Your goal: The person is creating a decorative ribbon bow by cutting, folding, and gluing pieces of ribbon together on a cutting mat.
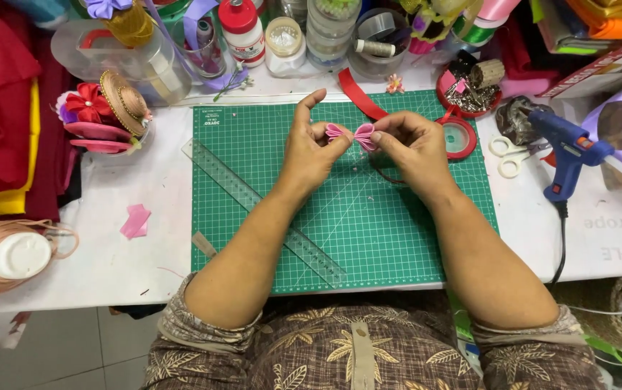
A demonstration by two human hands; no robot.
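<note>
Both hands meet over the far half of a green cutting mat (pixel 397 238). My left hand (pixel 309 148) pinches a small folded pink ribbon petal (pixel 337 132) between thumb and fingers. My right hand (pixel 412 144) pinches a second pink petal (pixel 364 136), and the two petals touch tip to tip between the hands. A clear plastic ruler (pixel 253 195) lies diagonally on the mat under my left forearm. A red ribbon strip (pixel 360 97) runs behind the hands.
A blue glue gun (pixel 567 148) stands at the right, with white-handled scissors (pixel 509 155) beside it. A red tape roll (pixel 459 136), a pin tin (pixel 472 92), bottles and jars (pixel 285 43) line the back. Pink scraps (pixel 136 220), small hats (pixel 112 108) and a cord spool (pixel 7 253) sit left.
</note>
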